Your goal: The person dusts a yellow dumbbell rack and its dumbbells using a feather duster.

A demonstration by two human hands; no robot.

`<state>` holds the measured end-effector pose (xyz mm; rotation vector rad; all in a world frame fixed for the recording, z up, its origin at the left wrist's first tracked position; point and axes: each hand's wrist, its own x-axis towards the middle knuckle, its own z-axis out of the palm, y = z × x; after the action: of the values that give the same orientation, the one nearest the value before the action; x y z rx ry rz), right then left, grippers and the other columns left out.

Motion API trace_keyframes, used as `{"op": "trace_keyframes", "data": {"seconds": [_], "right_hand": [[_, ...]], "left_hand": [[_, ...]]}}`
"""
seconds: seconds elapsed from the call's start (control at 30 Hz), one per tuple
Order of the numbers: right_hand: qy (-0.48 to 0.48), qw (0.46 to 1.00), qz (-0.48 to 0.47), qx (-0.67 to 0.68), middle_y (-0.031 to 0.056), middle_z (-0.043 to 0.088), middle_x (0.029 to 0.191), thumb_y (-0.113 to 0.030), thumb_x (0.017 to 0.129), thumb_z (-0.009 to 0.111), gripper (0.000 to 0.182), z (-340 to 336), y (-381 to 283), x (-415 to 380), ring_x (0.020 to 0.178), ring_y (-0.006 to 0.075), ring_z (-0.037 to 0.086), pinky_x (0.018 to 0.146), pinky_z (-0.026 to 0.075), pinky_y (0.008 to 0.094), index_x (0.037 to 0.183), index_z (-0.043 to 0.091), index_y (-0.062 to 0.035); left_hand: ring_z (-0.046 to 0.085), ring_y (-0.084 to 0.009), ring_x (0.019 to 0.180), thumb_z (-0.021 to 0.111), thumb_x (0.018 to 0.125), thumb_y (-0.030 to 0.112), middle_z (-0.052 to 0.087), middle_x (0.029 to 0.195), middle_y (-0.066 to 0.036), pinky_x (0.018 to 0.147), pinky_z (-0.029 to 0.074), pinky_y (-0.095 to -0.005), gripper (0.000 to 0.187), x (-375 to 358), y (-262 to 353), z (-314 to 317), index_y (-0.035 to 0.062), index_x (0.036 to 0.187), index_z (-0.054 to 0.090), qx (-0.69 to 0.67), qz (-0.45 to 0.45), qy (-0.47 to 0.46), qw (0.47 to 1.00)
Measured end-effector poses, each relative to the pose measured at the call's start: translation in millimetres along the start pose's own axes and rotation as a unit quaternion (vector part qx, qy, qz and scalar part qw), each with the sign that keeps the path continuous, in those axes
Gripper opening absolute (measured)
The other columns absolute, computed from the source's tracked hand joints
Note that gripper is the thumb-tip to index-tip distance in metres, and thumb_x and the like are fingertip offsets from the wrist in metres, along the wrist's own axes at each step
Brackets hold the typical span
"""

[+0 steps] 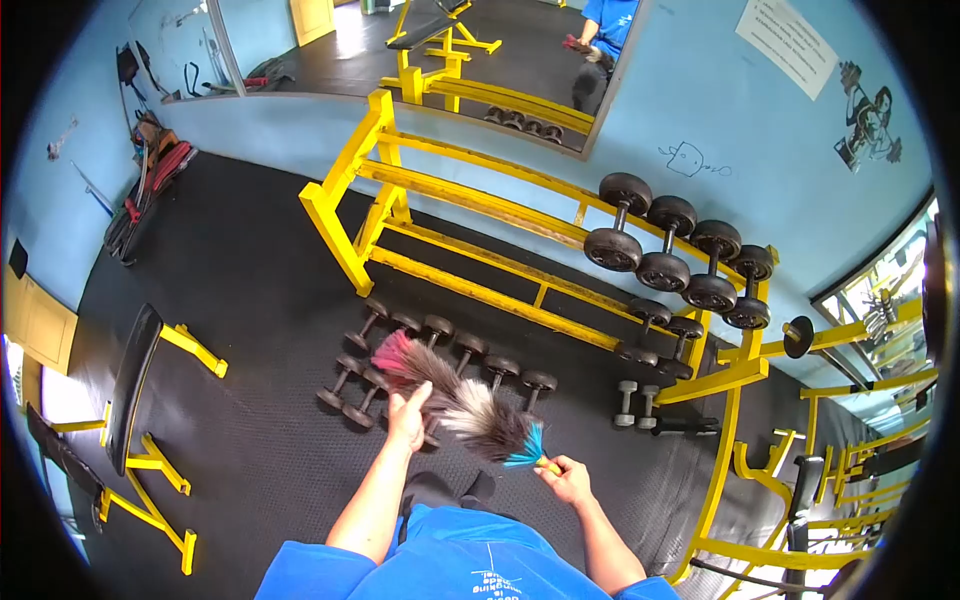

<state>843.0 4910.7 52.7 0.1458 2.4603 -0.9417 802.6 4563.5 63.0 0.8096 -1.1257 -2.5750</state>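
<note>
A feather duster (pixel 468 408) with pink, dark, white and blue feathers lies slantwise in front of my body. My right hand (pixel 568 481) is closed round its yellow handle, at the blue end. Near the pink end, my left hand (pixel 406 418) grips the dark feathers, its thumb on top and its other fingers partly hidden. Beneath the duster, several black dumbbells (pixel 500 370) stand on the floor in rows, some covered by the feathers and my left hand.
A yellow rack (pixel 470 200) stands ahead, with black dumbbells (pixel 668 236) at its right end. Two small grey dumbbells (pixel 626 403) sit by its foot. A bench (pixel 135 385) is at left, yellow gym machines (pixel 800 480) at right, and a mirror (pixel 350 60) behind the rack.
</note>
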Motion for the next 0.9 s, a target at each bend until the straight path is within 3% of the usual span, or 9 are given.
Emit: {"op": "trace_keyframes", "data": {"seconds": [0.03, 0.17, 0.3, 0.33, 0.47, 0.53, 0.63, 0.77, 0.9], "right_hand": [[-0.015, 1.000, 0.001, -0.024, 0.0121, 0.071, 0.079, -0.049, 0.074, 0.078, 0.044, -4, 1, -1, 0.077, 0.0283, 0.070, 0.072, 0.053, 0.0389, 0.092, 0.071, -0.0096], [-0.013, 0.991, 0.009, -0.131, 0.0109, 0.071, 0.082, -0.049, 0.067, 0.078, 0.041, -13, -9, -20, 0.081, 0.0307, 0.070, 0.075, 0.055, 0.0417, 0.089, 0.071, -0.0154], [0.016, 0.978, -0.004, -0.207, 0.0093, 0.071, 0.078, -0.041, 0.064, 0.078, 0.032, 7, -35, -38, 0.078, 0.0313, 0.069, 0.071, 0.056, 0.0425, 0.084, 0.071, -0.0173], [0.018, 0.973, -0.008, -0.228, 0.0094, 0.071, 0.078, -0.041, 0.065, 0.077, 0.031, 15, -44, -42, 0.078, 0.0310, 0.069, 0.071, 0.056, 0.0424, 0.083, 0.071, -0.0177], [0.013, 0.965, 0.015, -0.260, 0.0088, 0.070, 0.075, -0.042, 0.067, 0.073, 0.029, 53, -86, -69, 0.077, 0.0301, 0.069, 0.071, 0.055, 0.0426, 0.081, 0.070, -0.0169], [0.086, 0.950, -0.100, -0.283, 0.0072, 0.067, 0.073, -0.035, 0.063, 0.075, 0.025, 78, -96, -80, 0.076, 0.0282, 0.066, 0.071, 0.053, 0.0415, 0.073, 0.066, -0.0134], [0.115, 0.945, -0.122, -0.280, 0.0047, 0.066, 0.076, -0.033, 0.063, 0.075, 0.024, 109, -104, -107, 0.081, 0.0251, 0.064, 0.074, 0.050, 0.0399, 0.069, 0.064, -0.0131], [0.102, 0.955, -0.050, -0.274, 0.0021, 0.067, 0.091, -0.037, 0.066, 0.073, 0.026, 138, -93, -153, 0.093, 0.0217, 0.062, 0.083, 0.044, 0.0391, 0.081, 0.068, -0.0156], [0.061, 0.976, -0.028, -0.208, 0.0064, 0.069, 0.094, -0.037, 0.073, 0.072, 0.031, 146, -69, -197, 0.096, 0.0269, 0.064, 0.083, 0.049, 0.0427, 0.092, 0.067, -0.0139]], "left_hand": [[0.054, -0.0209, 0.116, 0.069, 0.085, -0.001, 0.054, 0.131, -0.009, 0.099, 0.045, -0.0351, 0.065, 5, 9, -4, 0.0065, 0.142, 0.038, 0.058, 0.105, 0.030, 0.992], [0.055, -0.0243, 0.115, 0.073, 0.083, 0.000, 0.051, 0.131, -0.015, 0.099, 0.048, -0.0387, 0.078, 3, 63, -50, 0.0111, 0.149, 0.032, 0.184, 0.114, -0.017, 0.976], [0.062, -0.0164, 0.101, 0.071, 0.087, 0.012, 0.065, 0.115, -0.009, 0.087, 0.050, -0.0310, 0.033, 1, 87, -132, 0.0040, 0.119, 0.065, 0.484, 0.170, -0.102, 0.852], [0.064, -0.0144, 0.089, 0.068, 0.089, 0.014, 0.071, 0.097, -0.007, 0.082, 0.051, -0.0298, 0.023, -20, 103, -126, 0.0012, 0.108, 0.068, 0.391, 0.097, -0.099, 0.910], [0.062, -0.0100, 0.080, 0.066, 0.090, 0.012, 0.071, 0.088, -0.006, 0.075, 0.051, -0.0286, 0.017, -34, 114, -217, 0.0000, 0.103, 0.068, 0.438, 0.103, -0.096, 0.888], [0.062, -0.0094, 0.078, 0.066, 0.090, 0.011, 0.070, 0.086, -0.005, 0.073, 0.051, -0.0282, 0.016, -43, 121, -262, -0.0001, 0.102, 0.068, 0.449, 0.073, -0.095, 0.886], [0.060, -0.0088, 0.072, 0.067, 0.089, 0.009, 0.069, 0.082, -0.003, 0.069, 0.050, -0.0278, 0.013, -63, 146, -285, -0.0001, 0.098, 0.068, 0.486, 0.042, -0.100, 0.867], [0.059, -0.0087, 0.072, 0.068, 0.088, 0.007, 0.069, 0.082, -0.002, 0.068, 0.050, -0.0274, 0.010, -71, 162, -299, -0.0001, 0.096, 0.069, 0.553, -0.012, -0.120, 0.824], [0.059, -0.0087, 0.071, 0.069, 0.089, 0.010, 0.068, 0.081, -0.002, 0.067, 0.048, -0.0257, 0.010, -81, 140, -290, -0.0002, 0.093, 0.069, 0.445, -0.027, -0.157, 0.881]]}}
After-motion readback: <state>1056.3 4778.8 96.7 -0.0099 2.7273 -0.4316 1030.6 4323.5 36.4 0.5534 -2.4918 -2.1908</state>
